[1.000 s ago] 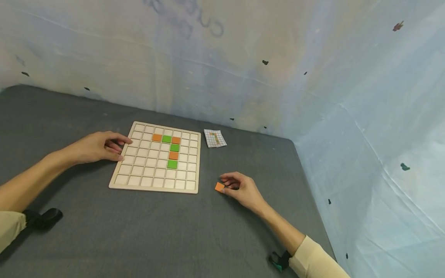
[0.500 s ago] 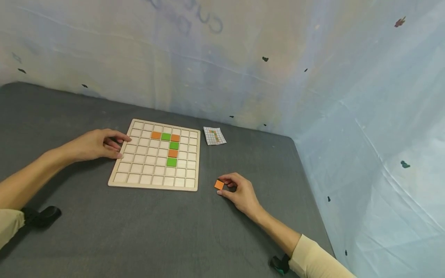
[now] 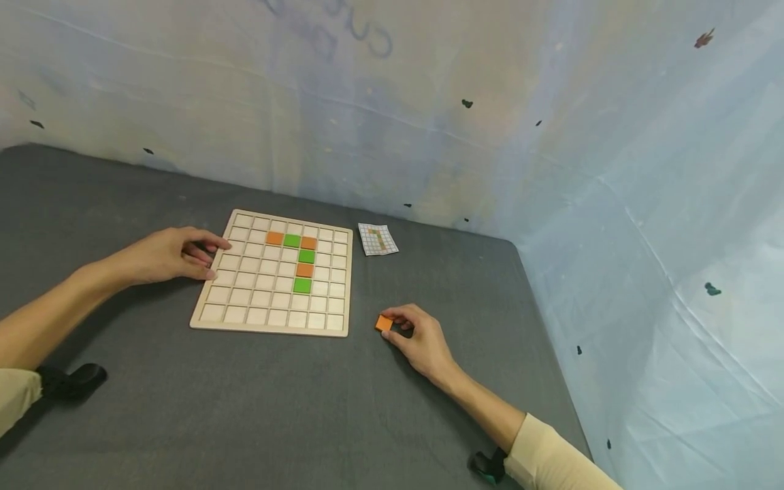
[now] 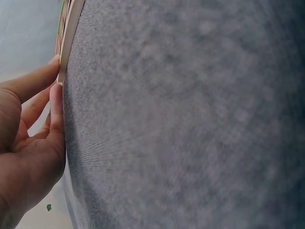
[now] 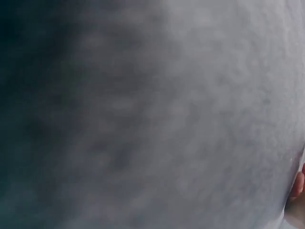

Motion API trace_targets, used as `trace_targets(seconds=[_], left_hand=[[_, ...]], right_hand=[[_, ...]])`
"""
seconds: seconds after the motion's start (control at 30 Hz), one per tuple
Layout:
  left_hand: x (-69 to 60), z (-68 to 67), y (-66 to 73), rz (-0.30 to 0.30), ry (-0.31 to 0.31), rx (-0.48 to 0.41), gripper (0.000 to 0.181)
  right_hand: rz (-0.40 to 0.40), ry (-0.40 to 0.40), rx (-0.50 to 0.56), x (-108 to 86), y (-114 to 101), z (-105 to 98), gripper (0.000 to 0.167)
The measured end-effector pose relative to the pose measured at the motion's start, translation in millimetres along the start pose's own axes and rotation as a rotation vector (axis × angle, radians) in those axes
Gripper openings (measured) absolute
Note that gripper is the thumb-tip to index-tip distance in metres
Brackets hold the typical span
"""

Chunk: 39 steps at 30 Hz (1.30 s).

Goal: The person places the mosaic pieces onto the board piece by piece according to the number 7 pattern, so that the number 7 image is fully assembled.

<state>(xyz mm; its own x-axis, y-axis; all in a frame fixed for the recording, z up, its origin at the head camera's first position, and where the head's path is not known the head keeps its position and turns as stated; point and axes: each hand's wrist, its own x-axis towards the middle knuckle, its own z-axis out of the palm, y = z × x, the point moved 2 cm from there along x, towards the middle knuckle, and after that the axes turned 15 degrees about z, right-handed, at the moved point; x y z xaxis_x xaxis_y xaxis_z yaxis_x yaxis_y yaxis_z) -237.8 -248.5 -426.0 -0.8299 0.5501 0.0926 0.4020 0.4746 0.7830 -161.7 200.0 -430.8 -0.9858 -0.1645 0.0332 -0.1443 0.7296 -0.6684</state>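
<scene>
A wooden grid board (image 3: 269, 332) lies on the dark grey cloth in the head view. Orange and green square tiles sit in several of its cells, like the green tile (image 3: 302, 286) lowest in the column. At the board's left edge, my left hand (image 3: 165, 257) rests thumb and fingertips on the rim; the left wrist view shows the fingers touching the board's edge (image 4: 71, 36). To the right of the board, my right hand (image 3: 424, 344) pinches an orange tile (image 3: 384, 323) between thumb and finger, close to the cloth. The right wrist view catches only part of the hand.
A small paper card (image 3: 378, 239) printed with a coloured grid lies behind and right of the board. Pale fabric walls (image 3: 392, 122) close off the back and right of the grey cloth (image 3: 275, 408). Black straps hang by both sleeves.
The orange tile has turned slightly in my right fingers and shifted a little left. My left hand keeps its place at the board's edge. The head view has tilted slightly.
</scene>
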Motion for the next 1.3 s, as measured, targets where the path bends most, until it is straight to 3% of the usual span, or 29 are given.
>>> trace_targets(seconds=[0.23,0.73,1.03,1.3], left_hand=[[0.4,0.1,3.2,0.014,-0.007,0.005,0.061],[-5.0,-2.2,-0.5,-0.008,0.011,0.004,0.062],[-7.8,-3.1,1.1,-0.012,0.018,-0.004,0.06],[-5.1,0.1,5.3,-0.005,0.014,-0.015,0.06]], right_hand=[[-0.035,-0.005,0.085,10.4,-7.1,5.6,0.031],[-0.14,-0.156,0.239,40.3,-43.8,22.6,0.026],[-0.154,-0.217,0.193,46.5,-66.1,33.2,0.024],[-0.145,-0.234,0.137,54.4,-71.7,43.9,0.024]])
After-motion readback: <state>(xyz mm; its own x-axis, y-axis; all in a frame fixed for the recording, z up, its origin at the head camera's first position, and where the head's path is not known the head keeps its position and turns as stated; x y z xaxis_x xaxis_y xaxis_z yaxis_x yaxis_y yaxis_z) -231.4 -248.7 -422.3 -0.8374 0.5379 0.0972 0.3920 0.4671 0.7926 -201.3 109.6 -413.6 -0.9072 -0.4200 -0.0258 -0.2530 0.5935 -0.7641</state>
